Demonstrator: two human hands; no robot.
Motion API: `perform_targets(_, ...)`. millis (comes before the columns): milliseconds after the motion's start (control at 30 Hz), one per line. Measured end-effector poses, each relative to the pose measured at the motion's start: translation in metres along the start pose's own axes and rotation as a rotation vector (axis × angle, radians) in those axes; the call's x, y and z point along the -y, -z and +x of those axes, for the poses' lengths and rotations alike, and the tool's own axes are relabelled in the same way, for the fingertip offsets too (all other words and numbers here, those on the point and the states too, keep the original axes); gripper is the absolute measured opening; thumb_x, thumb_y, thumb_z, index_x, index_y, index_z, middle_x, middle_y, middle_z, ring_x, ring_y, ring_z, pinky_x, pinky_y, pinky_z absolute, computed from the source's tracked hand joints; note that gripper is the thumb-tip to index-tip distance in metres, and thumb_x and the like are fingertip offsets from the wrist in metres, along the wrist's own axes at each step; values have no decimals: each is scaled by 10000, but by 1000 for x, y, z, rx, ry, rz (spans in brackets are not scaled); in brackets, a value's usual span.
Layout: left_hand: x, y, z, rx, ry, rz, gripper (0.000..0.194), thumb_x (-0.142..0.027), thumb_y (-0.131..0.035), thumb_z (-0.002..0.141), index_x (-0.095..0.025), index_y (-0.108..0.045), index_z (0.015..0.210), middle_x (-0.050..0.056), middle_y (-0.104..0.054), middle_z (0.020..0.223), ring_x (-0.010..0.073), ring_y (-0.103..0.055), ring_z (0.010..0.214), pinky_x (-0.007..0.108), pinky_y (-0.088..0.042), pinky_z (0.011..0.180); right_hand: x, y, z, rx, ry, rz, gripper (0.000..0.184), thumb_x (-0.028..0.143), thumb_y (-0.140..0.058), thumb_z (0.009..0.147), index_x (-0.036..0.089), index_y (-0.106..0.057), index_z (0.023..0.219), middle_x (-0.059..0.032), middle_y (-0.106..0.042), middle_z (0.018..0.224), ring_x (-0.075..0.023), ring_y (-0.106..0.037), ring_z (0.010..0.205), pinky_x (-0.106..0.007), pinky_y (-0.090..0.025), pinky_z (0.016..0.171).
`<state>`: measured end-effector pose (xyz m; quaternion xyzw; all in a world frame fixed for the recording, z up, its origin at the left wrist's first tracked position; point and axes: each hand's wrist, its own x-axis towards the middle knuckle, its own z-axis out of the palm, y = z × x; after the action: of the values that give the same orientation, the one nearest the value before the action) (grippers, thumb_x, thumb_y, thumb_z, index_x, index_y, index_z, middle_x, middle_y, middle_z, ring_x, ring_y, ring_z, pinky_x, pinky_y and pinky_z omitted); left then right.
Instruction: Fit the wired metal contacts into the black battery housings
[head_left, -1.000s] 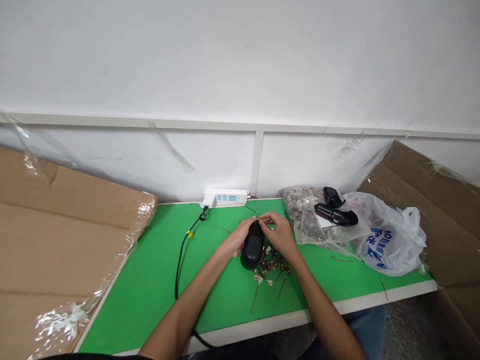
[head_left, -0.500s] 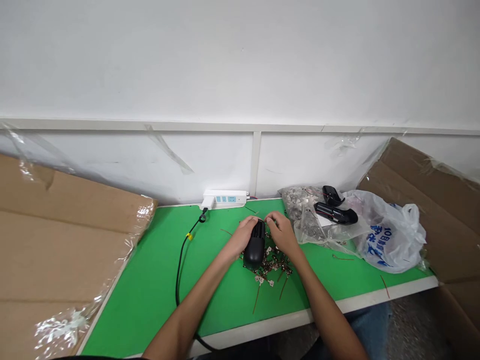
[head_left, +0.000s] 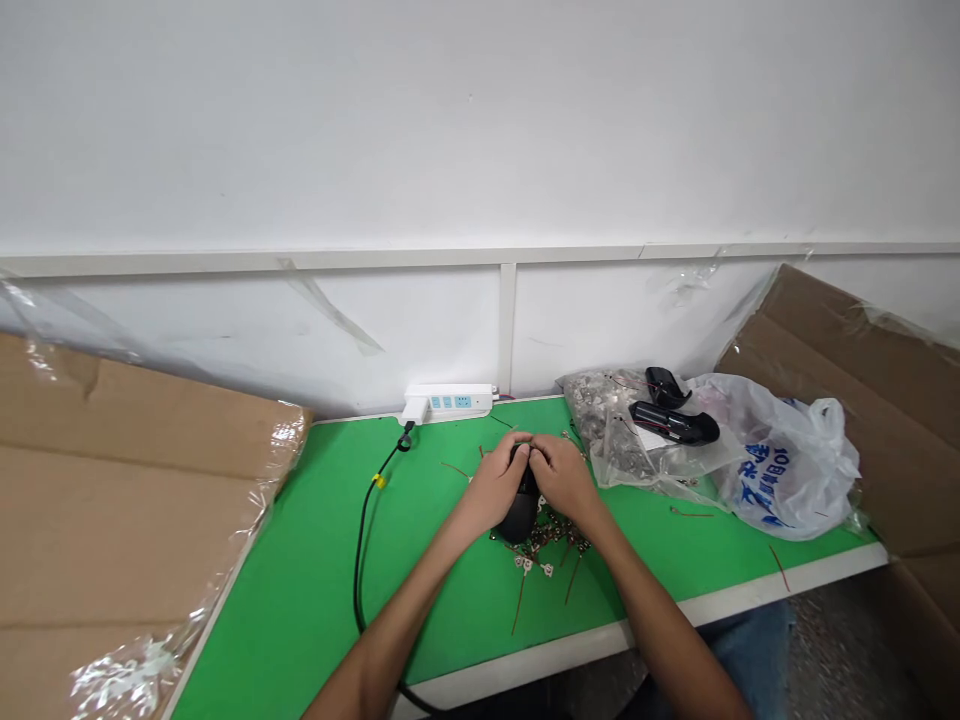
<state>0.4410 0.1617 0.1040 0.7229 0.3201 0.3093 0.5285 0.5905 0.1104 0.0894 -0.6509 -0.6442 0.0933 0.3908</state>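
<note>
Between my two hands is a black plastic housing [head_left: 517,520] with a rounded end towards me. My left hand [head_left: 496,482] grips its far part from the left, thumb on top. From the right, my right hand [head_left: 559,478] closes on the same far end, its thumb beside the left one. The fingers hide that end, so any small part there cannot be made out. Beneath and to the right of the housing lies a pile of small metal parts with brown wires [head_left: 551,540], spread on the green tabletop [head_left: 315,600].
Behind the hands, a white power strip [head_left: 457,400] holds a plug with a black cable [head_left: 360,540]. To the right are a clear bag of small parts [head_left: 611,450], black housings [head_left: 675,424] and a white plastic bag [head_left: 795,470]. Cardboard sheets [head_left: 135,480] flank the table.
My right hand has moved left onto the housing's far end, and both thumbs now meet on top. My fingers cover more of the housing than before. The view has shifted slightly.
</note>
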Motion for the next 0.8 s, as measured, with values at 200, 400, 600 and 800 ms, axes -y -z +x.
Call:
perform_targets(200, -1, 2, 1, 13, -34, 77, 353, -430, -459, 1057, -242, -658, 1279, 80, -705, 1299, 271, -643, 1197, 381, -433, 1060, 6, 5, 0, 9, 0, 83, 243, 249, -447, 973, 227, -561, 759, -28, -629, 773, -200, -551, 744, -304, -351, 687)
perform_targets(400, -5, 8, 0, 40, -77, 138, 358, -431, -474, 1053, -240, -649, 1301, 88, -686, 1343, 281, -629, 1233, 388, -419, 1080, 9, 7, 1, 18, 2, 231, 273, 286, -459, 976, 224, -515, 717, 7, -563, 712, -180, -500, 681, -294, -319, 635)
perform_targets(600, -8, 11, 3, 2, -40, -4, 353, -454, -539, 1010, -219, -705, 1214, 79, -712, 1279, 276, -630, 1196, 369, -427, 1085, 9, 9, 3, 21, -10, 304, 316, 345, -467, 1018, 222, -572, 747, 6, -604, 740, -182, -547, 709, -295, -384, 662)
perform_targets(800, -3, 19, 11, -215, 154, -335, 439, -538, -607, 902, -184, -709, 1141, 73, -735, 1071, 247, -667, 969, 314, -533, 839, 6, 3, -2, 33, -92, 481, 402, 520, -558, 984, 230, -582, 1261, -56, -689, 1067, -224, -658, 934, -337, -531, 800)
